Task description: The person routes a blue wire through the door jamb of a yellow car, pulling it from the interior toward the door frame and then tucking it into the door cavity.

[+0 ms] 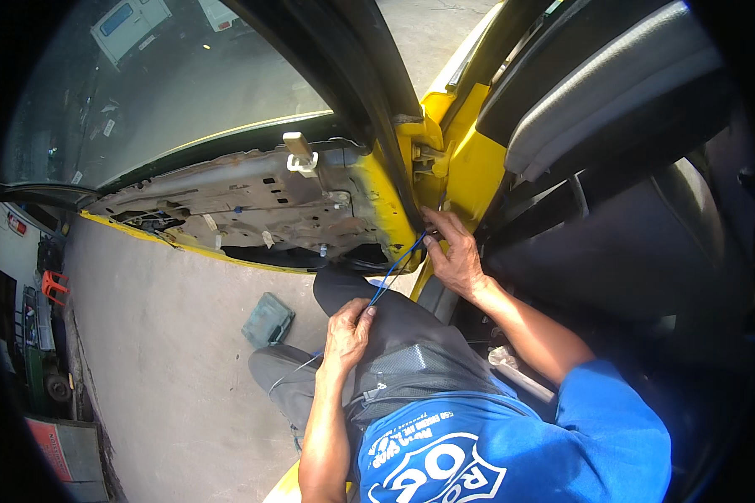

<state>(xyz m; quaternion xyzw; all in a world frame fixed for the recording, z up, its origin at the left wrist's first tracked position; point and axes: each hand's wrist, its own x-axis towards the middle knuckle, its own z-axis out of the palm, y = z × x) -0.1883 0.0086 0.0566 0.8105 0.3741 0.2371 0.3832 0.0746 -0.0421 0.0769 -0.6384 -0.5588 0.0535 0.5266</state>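
My right hand (451, 256) pinches thin blue wires (394, 268) beside the hinge side of an open yellow car door, near the door jamb (470, 159). My left hand (347, 334) is closed on the same wires lower down, over my legs, and a length hangs below it. The door's inner metal (243, 205) is bare of trim, with holes, small fittings and rust-coloured patches. A white-and-tan latch-like piece (302, 163) sticks up from its upper edge. Where the wires end behind my right fingers is hidden.
The door's window glass (184, 84) fills the upper left. A dark car interior with a grey-edged seat (604, 92) lies at right. A grey-green case (268, 318) rests on the concrete floor (159, 352). An orange chair (55, 285) and vehicle parts stand at far left.
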